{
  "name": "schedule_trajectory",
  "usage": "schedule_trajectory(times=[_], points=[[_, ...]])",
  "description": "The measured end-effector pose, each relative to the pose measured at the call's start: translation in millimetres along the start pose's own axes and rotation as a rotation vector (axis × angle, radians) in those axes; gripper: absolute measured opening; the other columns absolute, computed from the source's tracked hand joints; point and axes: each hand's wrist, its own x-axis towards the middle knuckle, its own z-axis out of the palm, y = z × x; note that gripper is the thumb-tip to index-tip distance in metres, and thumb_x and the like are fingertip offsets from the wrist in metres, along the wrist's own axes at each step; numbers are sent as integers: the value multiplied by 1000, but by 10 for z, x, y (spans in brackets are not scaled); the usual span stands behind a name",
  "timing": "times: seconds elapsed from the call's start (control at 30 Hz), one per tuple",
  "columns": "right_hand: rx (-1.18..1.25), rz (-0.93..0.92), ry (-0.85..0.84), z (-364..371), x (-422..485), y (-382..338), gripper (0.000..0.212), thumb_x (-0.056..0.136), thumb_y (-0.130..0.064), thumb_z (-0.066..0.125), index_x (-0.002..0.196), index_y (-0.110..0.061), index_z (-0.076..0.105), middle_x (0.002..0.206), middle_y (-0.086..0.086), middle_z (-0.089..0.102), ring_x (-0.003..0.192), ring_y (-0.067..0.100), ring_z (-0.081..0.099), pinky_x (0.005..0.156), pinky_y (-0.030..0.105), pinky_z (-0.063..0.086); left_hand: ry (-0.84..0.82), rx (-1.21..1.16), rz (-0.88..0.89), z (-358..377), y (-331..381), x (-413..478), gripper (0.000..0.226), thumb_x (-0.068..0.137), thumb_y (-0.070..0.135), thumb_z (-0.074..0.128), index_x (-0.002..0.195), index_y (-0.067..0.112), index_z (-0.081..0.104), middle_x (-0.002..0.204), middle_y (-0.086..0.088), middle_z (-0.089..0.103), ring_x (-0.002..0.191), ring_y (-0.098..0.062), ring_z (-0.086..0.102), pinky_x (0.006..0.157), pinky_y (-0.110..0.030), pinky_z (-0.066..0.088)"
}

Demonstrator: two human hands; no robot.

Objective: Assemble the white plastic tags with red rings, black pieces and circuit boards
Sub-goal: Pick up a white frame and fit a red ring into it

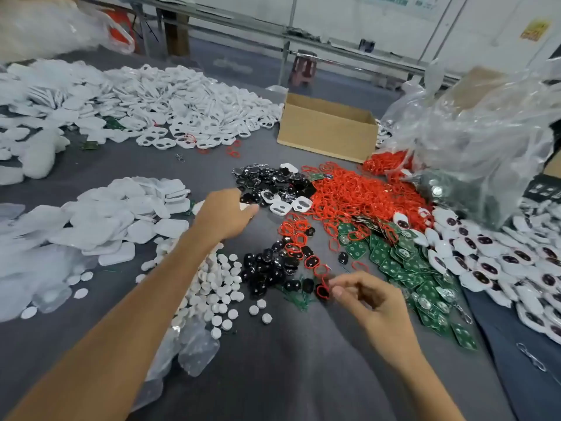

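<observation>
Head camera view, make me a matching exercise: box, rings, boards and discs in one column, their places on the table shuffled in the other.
1. box
2. rings
3. boards
4. discs

a. between box and boards
b. behind the rings
c. beside the left forearm
d. right of the right hand

Pairs: 1-b, 2-a, 3-d, 4-c
</observation>
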Motion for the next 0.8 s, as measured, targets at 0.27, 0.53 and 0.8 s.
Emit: schedule_trajectory(times=[0.27,0.53,0.8], points=[[-20,-39,32,-50,349,34,18,82,-2,71,83,-21,73,74,4,70,67,11,58,68,23,47,-57,193,-57,223,-32,289,18,91,8,59,105,-3,65,114,-22,59,106,-40,58,85,-45,48],[51,-22,120,-74,604,109,13,90,-5,63,86,-14,72,80,3,72,67,13,61,66,23,48,109,-258,68,-21,137,-9,21,89,1,61,98,11,76,85,-8,71,73,-20,66,70,-26,54],[318,90,5,172,681,20,9,92,-14,58,97,-10,65,59,1,60,49,11,51,53,24,47,-125,-620,349,272,849,-799,65,77,-23,41,131,7,61,143,-3,52,129,-9,49,108,-24,40]])
